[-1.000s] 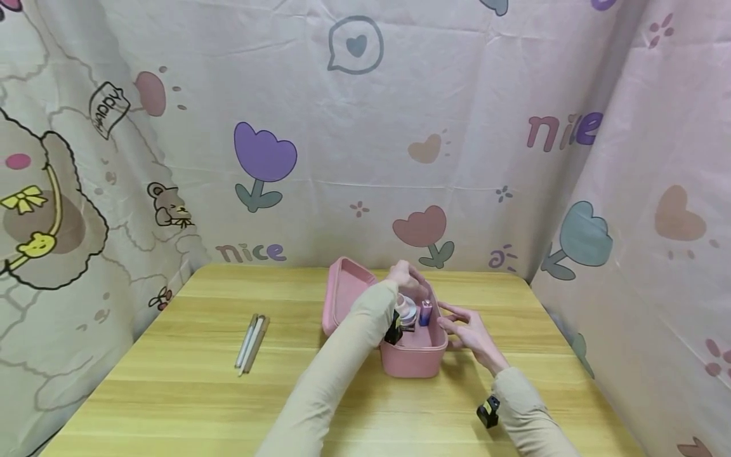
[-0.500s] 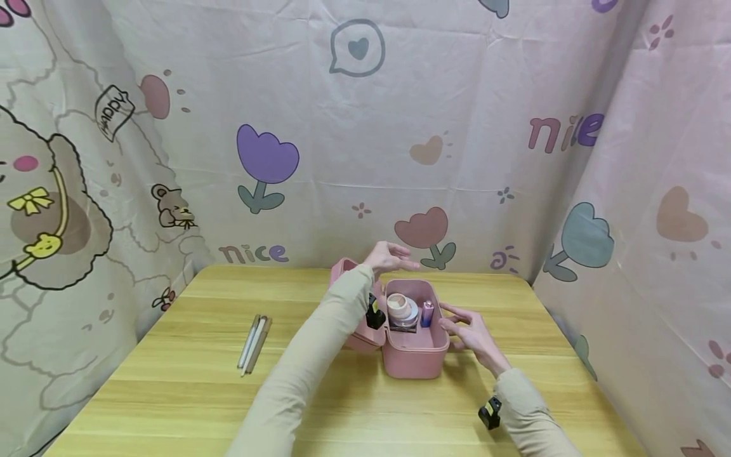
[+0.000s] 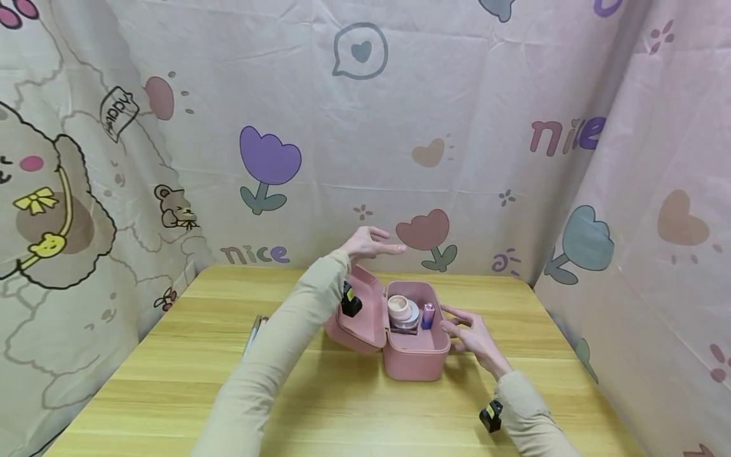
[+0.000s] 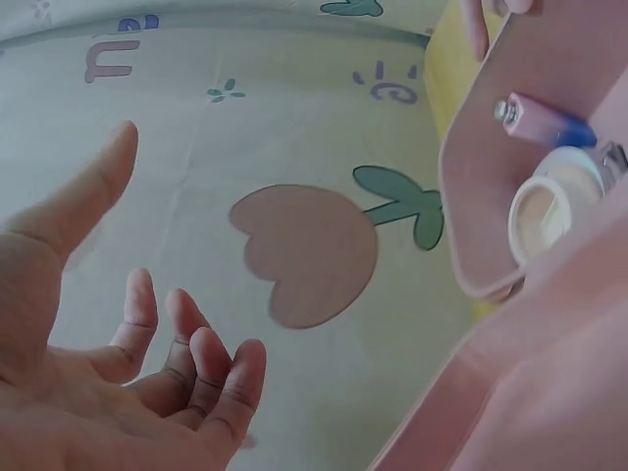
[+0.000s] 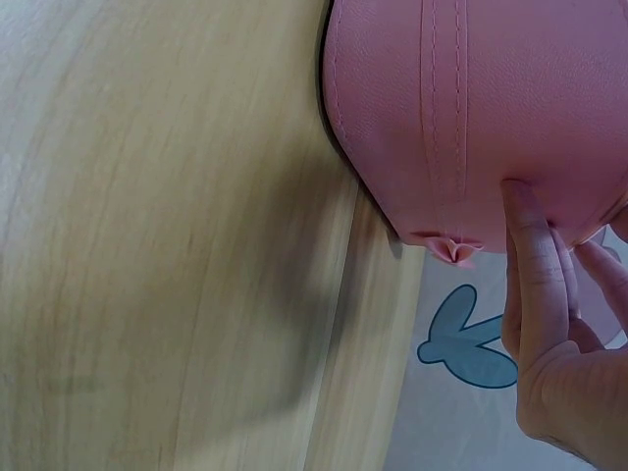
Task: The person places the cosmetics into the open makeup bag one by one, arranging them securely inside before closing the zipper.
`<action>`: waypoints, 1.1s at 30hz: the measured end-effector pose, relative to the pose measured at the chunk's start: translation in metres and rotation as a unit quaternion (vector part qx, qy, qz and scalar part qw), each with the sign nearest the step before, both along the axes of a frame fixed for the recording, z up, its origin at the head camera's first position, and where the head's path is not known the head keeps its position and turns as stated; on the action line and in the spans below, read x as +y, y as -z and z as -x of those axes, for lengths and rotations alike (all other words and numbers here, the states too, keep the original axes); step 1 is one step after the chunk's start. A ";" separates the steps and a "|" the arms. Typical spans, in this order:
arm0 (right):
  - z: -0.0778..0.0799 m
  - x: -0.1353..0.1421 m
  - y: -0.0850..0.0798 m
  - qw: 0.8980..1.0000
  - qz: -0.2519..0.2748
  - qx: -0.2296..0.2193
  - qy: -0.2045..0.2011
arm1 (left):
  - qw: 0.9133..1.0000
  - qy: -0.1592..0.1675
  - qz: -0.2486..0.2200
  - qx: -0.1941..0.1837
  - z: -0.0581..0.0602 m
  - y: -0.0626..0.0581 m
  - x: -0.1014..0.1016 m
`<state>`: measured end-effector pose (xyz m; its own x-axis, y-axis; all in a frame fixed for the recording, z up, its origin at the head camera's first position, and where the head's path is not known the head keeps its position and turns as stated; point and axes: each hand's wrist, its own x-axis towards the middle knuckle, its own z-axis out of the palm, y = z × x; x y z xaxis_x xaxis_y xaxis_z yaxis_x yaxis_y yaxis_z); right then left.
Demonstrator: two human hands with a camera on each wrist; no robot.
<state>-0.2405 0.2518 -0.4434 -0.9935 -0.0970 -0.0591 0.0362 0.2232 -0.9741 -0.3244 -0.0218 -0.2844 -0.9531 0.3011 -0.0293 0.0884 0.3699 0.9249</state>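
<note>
Fingers (image 4: pixel 240 388) loose, left grip (image 3: pixel 370 244) hovers empty; right grip (image 3: pixel 473 336), outstretched, touches pink case (image 3: pixel 415 365).

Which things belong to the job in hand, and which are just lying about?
Likely part of the job:
pink leather-look case, open, touched by the right hand
pale round containers and small pink-and-blue container inside it

Seemingly just lying about:
slim silvery pen-like sticks on the light wooden table
pale cartoon-printed fabric backdrop
</note>
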 end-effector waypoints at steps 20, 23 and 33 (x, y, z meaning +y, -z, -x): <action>-0.004 0.000 -0.001 1.000 0.004 -0.005 -0.006 | 0.991 -0.114 0.070 -0.006 0.000 -0.007 -0.132; -0.004 0.000 -0.001 1.000 0.006 -0.004 -0.006 | 0.986 -0.125 0.105 0.010 -0.004 0.003 -0.146; -0.002 0.000 -0.001 1.000 0.009 -0.004 0.003 | 0.947 -0.132 0.289 0.048 -0.024 0.043 -0.174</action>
